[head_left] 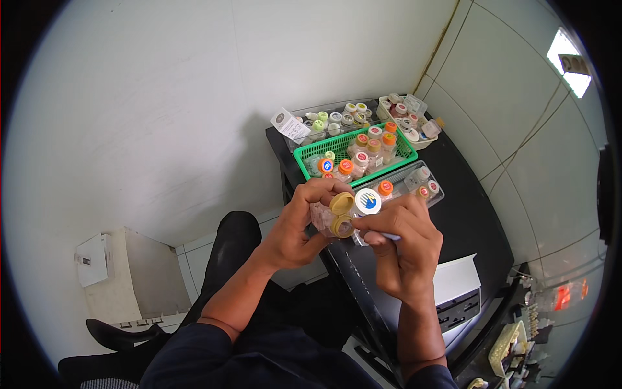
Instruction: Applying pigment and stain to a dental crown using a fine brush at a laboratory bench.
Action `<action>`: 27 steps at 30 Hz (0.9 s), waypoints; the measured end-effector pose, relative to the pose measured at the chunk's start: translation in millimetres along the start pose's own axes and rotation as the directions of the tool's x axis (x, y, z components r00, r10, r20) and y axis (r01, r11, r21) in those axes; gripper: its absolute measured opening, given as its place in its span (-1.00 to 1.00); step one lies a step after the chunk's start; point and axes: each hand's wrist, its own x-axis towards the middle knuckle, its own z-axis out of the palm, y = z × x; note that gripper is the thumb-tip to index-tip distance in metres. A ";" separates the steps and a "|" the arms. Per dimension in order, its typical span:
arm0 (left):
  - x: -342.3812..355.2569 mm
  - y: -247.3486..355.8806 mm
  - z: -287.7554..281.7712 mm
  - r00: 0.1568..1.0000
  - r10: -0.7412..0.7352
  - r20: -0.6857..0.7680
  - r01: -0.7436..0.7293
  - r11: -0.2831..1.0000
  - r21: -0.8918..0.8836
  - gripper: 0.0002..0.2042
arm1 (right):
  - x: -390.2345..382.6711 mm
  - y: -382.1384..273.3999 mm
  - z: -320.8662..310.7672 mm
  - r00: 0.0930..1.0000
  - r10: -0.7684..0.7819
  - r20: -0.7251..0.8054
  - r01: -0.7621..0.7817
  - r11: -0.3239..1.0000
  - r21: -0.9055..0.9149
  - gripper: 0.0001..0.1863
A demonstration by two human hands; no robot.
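Observation:
My left hand (293,235) grips a small clear bottle (321,219) with pinkish contents and an open gold flip cap (342,202). The fingers of my right hand (408,249) are curled on a slim pale lilac item (389,235), whose tip is hidden near the bottle's mouth. Just behind the bottle, a white round lid (368,201) with a blue hand-shaped mark tops a container. A clear tray (435,183) with small bottles lies beyond my hands.
A green basket (407,150) of bottles, with more containers behind it, stands on the black table (473,214). A white-and-black object (457,281) lies at the near right. Tiled wall, small plastic basket (499,353) at lower right, white box (94,259) at left.

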 end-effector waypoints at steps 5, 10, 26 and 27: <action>-8.8 6.4 2.5 0.985 -0.162 -0.062 0.163 0.986 0.022 -0.43 | 4.2 -3.0 4.5 0.981 -0.192 0.033 0.195 0.962 -0.193 -0.77; 9.7 23.6 -0.1 0.999 -0.042 0.035 0.031 0.965 0.261 -0.44 | -0.8 1.6 6.3 0.994 -0.105 -0.002 0.105 0.991 -0.080 -0.78; -4.4 -6.8 7.9 0.985 -0.152 -0.077 0.161 0.978 0.129 -0.39 | 3.8 1.7 11.1 0.973 -0.223 0.054 0.229 0.962 -0.150 -0.77; -2.6 -4.8 7.6 0.985 -0.152 -0.076 0.161 0.979 0.128 -0.39 | 0.2 5.1 13.4 0.979 -0.201 0.036 0.204 0.970 -0.130 -0.78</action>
